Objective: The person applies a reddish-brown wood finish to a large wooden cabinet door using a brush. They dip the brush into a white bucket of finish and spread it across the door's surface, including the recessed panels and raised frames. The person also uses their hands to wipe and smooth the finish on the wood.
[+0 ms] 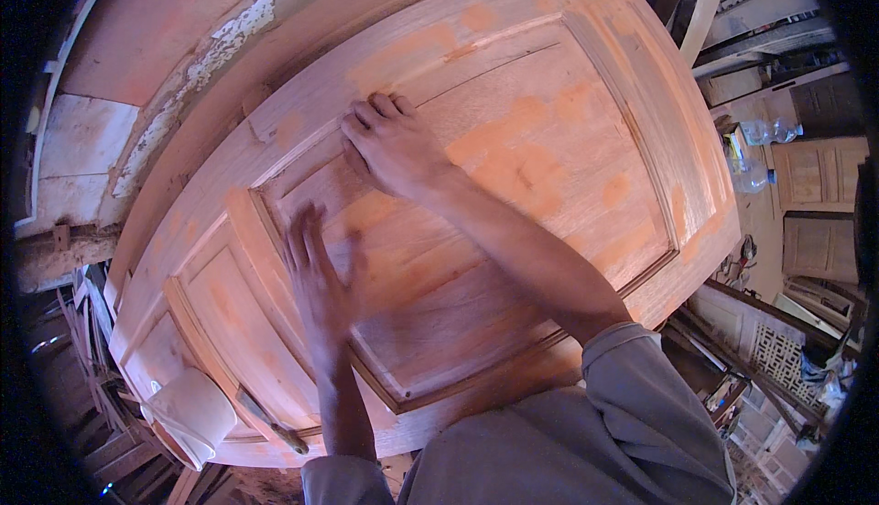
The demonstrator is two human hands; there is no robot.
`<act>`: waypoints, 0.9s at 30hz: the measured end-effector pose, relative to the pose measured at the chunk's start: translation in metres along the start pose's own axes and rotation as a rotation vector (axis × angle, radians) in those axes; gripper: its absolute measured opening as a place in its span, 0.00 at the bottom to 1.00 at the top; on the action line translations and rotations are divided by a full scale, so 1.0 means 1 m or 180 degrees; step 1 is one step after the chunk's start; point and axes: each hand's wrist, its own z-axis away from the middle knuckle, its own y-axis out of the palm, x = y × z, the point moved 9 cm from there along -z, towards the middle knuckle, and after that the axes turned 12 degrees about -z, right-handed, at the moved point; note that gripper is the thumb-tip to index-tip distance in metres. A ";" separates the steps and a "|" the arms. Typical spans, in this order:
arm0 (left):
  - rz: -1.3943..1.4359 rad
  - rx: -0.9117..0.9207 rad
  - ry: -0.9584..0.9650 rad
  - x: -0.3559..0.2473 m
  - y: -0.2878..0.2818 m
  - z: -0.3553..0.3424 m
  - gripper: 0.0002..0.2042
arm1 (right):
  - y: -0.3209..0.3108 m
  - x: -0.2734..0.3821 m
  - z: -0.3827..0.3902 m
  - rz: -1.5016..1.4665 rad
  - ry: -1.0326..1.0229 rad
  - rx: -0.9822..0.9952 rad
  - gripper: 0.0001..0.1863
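Across the person's front lies a large reddish-brown wooden panelled door [595,152] patched with orange. The right hand [398,148] curls beside its raised wooden moulding [298,152], any grasp untellable; the blurred left hand [320,285] spreads open. Surface smoothing seems in hand; the next stroke likely calls for light fingertip pressure.

A pinkish-brown wooden door [421,262] lies face up, its large panel [586,139] edged with moulding [632,127] and mottled with orange patches [513,171]. Narrower panels [240,294] sit left of the large panel, more orange marks the frame [678,143] around it, and how straight the door's outer edges run is hard to judge.
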 end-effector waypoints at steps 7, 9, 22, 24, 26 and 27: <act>0.0101 0.0852 -0.0527 0.003 -0.010 0.194 0.52 | -0.027 0.126 0.075 -0.0453 -0.0875 0.0997 0.21; -0.0216 0.0904 -0.0605 0.003 -0.015 0.205 0.52 | -0.037 0.163 0.126 -0.0845 -0.1046 0.1613 0.24; 0.0134 0.0626 -0.0997 0.011 -0.019 0.230 0.57 | -0.029 0.179 0.216 -0.0876 -0.0604 0.2350 0.30; 0.0080 0.0682 -0.1067 0.015 -0.020 0.231 0.60 | -0.026 0.179 0.216 -0.0897 -0.0541 0.2442 0.29; 0.0157 0.0779 -0.1121 0.013 -0.023 0.229 0.62 | -0.028 0.177 0.217 -0.0806 -0.0558 0.2492 0.29; 0.0121 0.0707 -0.1201 0.014 -0.024 0.231 0.63 | -0.030 0.177 0.216 -0.0784 -0.0588 0.2370 0.29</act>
